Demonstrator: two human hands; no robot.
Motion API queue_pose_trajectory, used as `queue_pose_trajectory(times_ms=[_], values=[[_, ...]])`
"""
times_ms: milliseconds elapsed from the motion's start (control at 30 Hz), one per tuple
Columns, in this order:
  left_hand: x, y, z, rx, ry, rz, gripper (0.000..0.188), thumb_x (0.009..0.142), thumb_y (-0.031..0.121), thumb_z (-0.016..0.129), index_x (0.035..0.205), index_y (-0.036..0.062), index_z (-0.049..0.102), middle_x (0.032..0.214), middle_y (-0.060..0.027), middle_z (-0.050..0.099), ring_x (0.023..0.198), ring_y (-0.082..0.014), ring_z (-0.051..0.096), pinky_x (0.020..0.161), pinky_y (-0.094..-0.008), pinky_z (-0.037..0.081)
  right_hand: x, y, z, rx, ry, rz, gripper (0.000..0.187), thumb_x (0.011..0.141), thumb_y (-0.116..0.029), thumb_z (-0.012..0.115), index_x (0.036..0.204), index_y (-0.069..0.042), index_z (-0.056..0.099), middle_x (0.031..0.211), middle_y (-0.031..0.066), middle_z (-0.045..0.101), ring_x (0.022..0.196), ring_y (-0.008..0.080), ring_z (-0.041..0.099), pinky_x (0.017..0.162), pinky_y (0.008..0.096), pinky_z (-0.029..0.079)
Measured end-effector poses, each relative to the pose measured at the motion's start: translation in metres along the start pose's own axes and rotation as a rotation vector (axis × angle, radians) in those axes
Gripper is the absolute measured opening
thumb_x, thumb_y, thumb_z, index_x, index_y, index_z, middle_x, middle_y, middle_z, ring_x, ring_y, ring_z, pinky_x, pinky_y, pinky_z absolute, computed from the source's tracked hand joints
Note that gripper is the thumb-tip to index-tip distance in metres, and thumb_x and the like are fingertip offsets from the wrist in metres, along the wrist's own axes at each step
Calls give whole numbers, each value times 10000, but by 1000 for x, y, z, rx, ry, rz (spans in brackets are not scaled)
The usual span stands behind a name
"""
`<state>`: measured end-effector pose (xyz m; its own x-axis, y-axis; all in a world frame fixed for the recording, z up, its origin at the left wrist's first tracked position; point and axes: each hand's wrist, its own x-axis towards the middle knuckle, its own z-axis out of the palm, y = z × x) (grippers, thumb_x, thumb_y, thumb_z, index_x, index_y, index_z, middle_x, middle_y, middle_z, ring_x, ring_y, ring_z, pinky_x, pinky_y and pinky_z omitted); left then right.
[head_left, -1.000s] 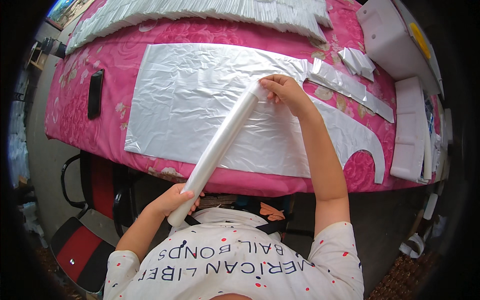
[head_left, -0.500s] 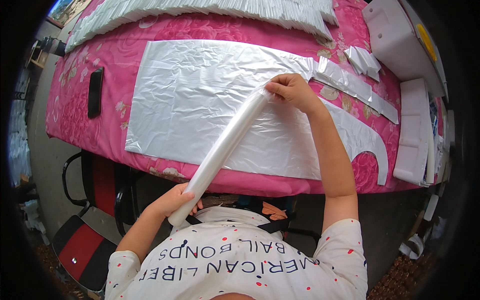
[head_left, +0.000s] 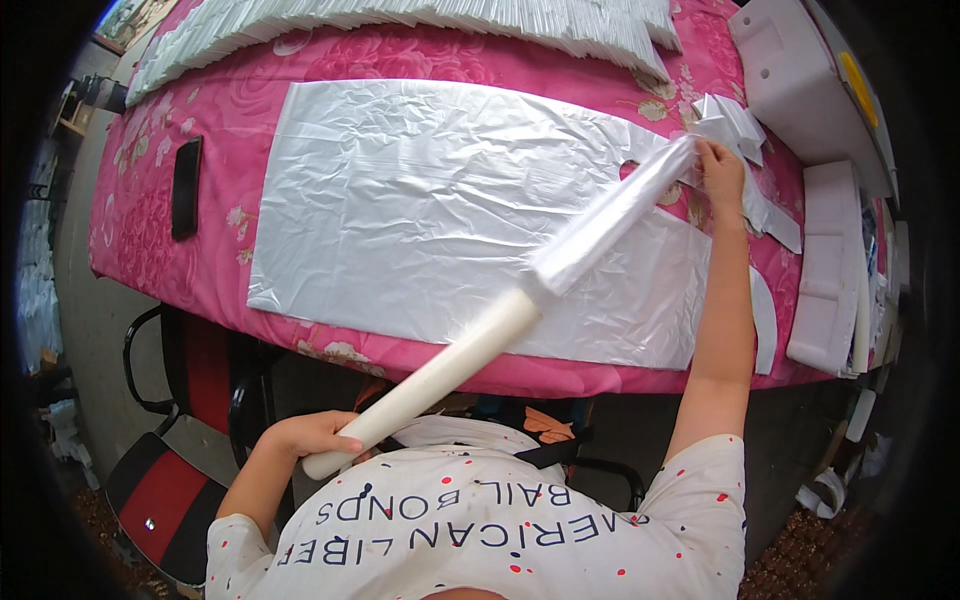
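Note:
My left hand [head_left: 318,437] is closed around the lower end of a long cream-white tube [head_left: 435,380], close to my body. A thin, shiny plastic sleeve [head_left: 610,225] covers only the tube's far end and stretches on past it. The fingers of my right hand [head_left: 722,178] pinch the sleeve's far end at the table's right side. Tube and sleeve slant from lower left to upper right over a wrinkled silvery-white plastic bag [head_left: 400,200], which lies flat with cut-out handles at its right end.
The table has a pink flowered cloth [head_left: 215,285]. At the back lies a long row of folded white plastic bags [head_left: 420,12]. A black phone [head_left: 186,188] rests at left, folded plastic pieces [head_left: 727,122] and white foam boxes [head_left: 828,270] at right. A red-and-black chair [head_left: 165,500] stands lower left.
My right hand has moved right and away, drawing the plastic sleeve along the tube, so the tube's lower part is now bare. My left hand has shifted slightly left and nearer.

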<state>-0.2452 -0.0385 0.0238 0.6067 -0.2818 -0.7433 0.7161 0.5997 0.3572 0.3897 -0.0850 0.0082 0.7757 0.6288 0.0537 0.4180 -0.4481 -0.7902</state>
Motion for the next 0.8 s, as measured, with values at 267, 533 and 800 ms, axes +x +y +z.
queue_pose_trajectory(times_ms=[267, 533, 800], values=[[0, 101, 13, 829, 177, 199, 458, 739, 321, 705, 1071, 37, 567, 928, -119, 634, 865, -220, 604, 780, -328, 455, -16, -38, 30, 172, -116, -176, 244, 840, -243, 622, 890, -8, 664, 698, 2, 603, 595, 60, 523, 541, 221, 434], [69, 197, 28, 1722, 864, 1012, 510, 722, 376, 685, 1089, 48, 555, 989, -135, 579, 904, -313, 573, 788, -393, 464, -35, -91, 89, 177, -391, -208, 220, 839, -195, 615, 915, 8, 652, 697, 18, 607, 613, 82, 526, 582, 228, 436], [114, 157, 43, 1888, 310, 1021, 763, 824, 552, 428, 1262, -72, 386, 1345, -199, 373, 1265, -318, 339, 1076, -423, 200, -20, -90, 98, 13, -523, -195, 226, 822, -208, 635, 884, 8, 664, 657, 3, 600, 577, 81, 492, 555, 234, 410]])
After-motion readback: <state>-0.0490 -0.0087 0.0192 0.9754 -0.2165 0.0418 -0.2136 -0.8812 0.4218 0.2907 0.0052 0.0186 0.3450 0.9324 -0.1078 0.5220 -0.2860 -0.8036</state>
